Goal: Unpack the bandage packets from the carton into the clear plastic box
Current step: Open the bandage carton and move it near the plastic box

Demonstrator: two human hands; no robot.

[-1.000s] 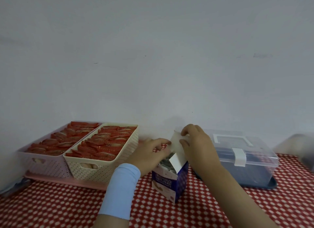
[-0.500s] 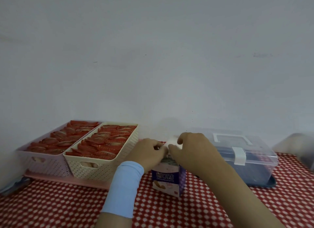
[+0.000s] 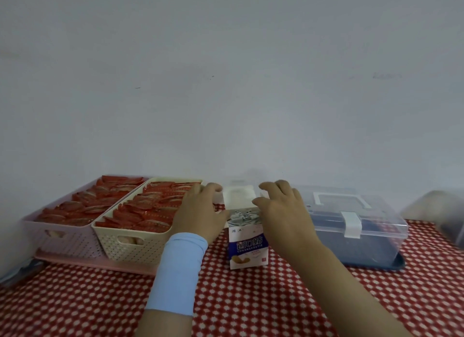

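- The carton [image 3: 248, 246], blue and white with printed lettering on its front, stands upright on the red-and-white checked cloth [image 3: 251, 301] that covers the table, about midway along the table's far edge and a little in from the wall.
- Its top is open: the white lid flap [image 3: 238, 195] stands up at the back, and the tops of the bandage packets [image 3: 244, 216] show packed inside the mouth.
- The left hand [image 3: 200, 216] is at the carton's left side, fingers loosely curled, thumb tip against the carton's upper left corner; a light blue wristband [image 3: 178, 271] wraps the forearm below it.
- The right hand [image 3: 283, 211] is at the carton's right side, fingers spread and arched above the open top, thumb near the top right edge; whether it grips anything cannot be told.
- The hands are apart, one on each side of the carton, with neither visibly clamped on a packet.
- The clear plastic box [image 3: 351, 226] sits just right of the carton toward the table's far right, lid down with its white latch [image 3: 352, 223] over the front and a white handle on top; it rests on a dark blue tray [image 3: 399, 263].
- Toward the far left, a cream basket [image 3: 130, 246] and a pale pink basket [image 3: 62, 236] stand side by side, touching, both filled with red packets [image 3: 150, 211].
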